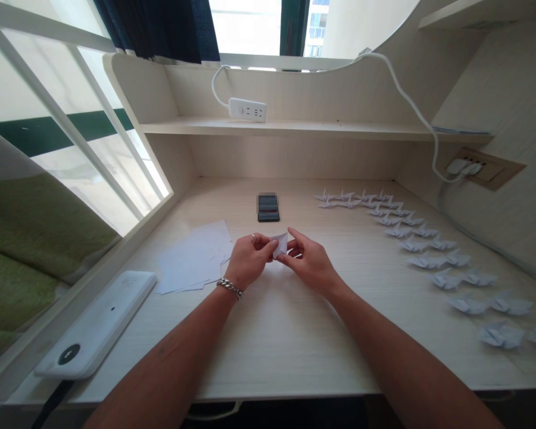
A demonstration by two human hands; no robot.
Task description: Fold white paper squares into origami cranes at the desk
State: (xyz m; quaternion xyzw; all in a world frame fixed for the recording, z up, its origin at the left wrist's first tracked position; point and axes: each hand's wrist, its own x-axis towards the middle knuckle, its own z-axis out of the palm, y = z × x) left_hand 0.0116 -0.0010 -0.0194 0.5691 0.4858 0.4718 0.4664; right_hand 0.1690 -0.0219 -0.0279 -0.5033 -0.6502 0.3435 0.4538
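Folded white paper (279, 245) stands between my hands, long axis tilted away from me, above the desk (286, 333); my left hand (250, 259) pinches one side, my right hand (310, 263) the other.

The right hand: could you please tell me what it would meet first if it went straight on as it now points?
The right hand would probably meet the folded white paper first, right at its fingertips.

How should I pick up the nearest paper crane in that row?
Best pinch the paper crane by its folded middle from above: it sits on the desk with wings spread sideways, so the centre looks firmest and the thin wings would likely crease.
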